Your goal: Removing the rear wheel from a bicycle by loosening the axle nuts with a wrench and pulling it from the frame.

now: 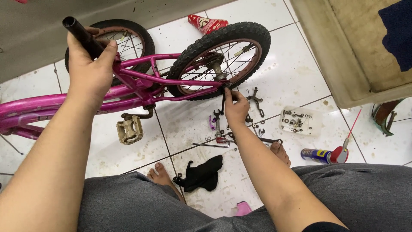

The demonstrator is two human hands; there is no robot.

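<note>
A small pink bicycle frame [141, 77] lies on its side on the white tiled floor. My left hand [90, 68] grips its black seat tube [81, 34]. My right hand [235, 107] holds a dark wrench [223, 101] against the rear axle of the near black wheel [221, 58]. A second wheel [124, 41] shows behind the frame. A grey pedal [129, 129] hangs below the frame.
Spanners and small parts [219, 129] lie on the floor by my right hand. A clear tray of nuts [300, 120], a spray can [322, 155], a black cloth [204, 174], a red saddle [208, 23] and a beige tub [343, 60] surround them. My bare feet [161, 176] rest on the tiles.
</note>
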